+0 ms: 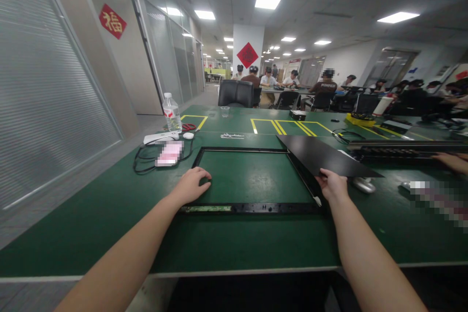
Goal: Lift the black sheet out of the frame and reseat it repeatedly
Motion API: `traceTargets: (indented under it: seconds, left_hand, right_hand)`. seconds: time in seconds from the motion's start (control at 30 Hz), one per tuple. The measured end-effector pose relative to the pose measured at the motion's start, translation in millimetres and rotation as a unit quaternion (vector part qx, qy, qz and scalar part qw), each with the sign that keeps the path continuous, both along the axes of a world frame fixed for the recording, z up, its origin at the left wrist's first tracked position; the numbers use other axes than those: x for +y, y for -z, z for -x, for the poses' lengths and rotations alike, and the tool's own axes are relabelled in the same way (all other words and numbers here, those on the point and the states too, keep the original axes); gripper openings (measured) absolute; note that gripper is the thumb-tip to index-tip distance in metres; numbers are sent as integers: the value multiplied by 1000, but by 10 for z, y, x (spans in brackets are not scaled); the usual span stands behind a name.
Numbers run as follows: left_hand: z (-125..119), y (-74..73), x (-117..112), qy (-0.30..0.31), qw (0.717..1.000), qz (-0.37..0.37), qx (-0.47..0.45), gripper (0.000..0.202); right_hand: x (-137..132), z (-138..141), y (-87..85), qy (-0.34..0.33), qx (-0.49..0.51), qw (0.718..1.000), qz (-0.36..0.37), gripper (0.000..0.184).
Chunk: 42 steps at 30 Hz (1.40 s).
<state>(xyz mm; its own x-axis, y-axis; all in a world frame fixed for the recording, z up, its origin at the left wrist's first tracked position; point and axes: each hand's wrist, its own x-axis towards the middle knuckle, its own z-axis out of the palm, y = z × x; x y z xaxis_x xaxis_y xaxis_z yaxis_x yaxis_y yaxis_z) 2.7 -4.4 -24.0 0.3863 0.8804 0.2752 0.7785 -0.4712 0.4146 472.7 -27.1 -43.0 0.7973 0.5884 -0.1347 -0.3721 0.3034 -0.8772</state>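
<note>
A thin black rectangular frame [278, 208] lies flat on the green table, with a green strip along its near left bar. Across the left side of this frame rests my left hand [193, 185], its thumb and fingers curved and apart; part of that side is hidden beneath it. My right hand [333, 185] pinches the near edge of a flat black panel [325, 154], thumb on top. The panel is tilted and raised over the frame's right side. A small white piece [317, 201] sits at the frame's near right corner.
On the left of the green table [109, 214] stand a water bottle [171, 113], a white power strip [161, 137] and cables. Red scissors [188, 127] lie behind. Long black bars [405, 150] and a computer mouse [363, 185] are rightward, near another person's hand [451, 161].
</note>
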Motion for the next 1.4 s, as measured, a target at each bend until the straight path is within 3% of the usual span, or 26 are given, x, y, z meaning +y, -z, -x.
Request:
traceTargets:
  seconds: [0.4, 0.67, 0.83, 1.07, 1.23, 1.33, 1.4]
  left_hand:
    - [-4, 8, 2, -2, 1000, 1, -4, 22]
    - [0, -27, -4, 0, 1000, 4, -1, 23]
    - [6, -55, -12, -4, 999, 0, -49, 24]
    - [12, -100, -6, -48, 992, -9, -117, 28]
    - [27, -126, 39, -113, 957, 40, -264, 27]
    - [30, -158, 61, -151, 911, 51, -380, 21]
    - [27, -199, 64, -167, 864, 77, -469, 19]
  right_hand:
    - [-38, 60, -91, -3, 8, 999, 31, 58]
    - [-138, 125, -218, -19, 16, 999, -21, 57]
    - [-190, 174, -278, -18, 1, 998, -67, 50]
    - [-282, 328, -401, -76, 12, 989, -126, 39]
    - [-327, 383, -468, -131, 38, 980, -145, 40]
    - [-330, 362, -476, -164, 66, 973, -149, 44]
    - [-332, 345, -473, -187, 73, 969, -146, 48]
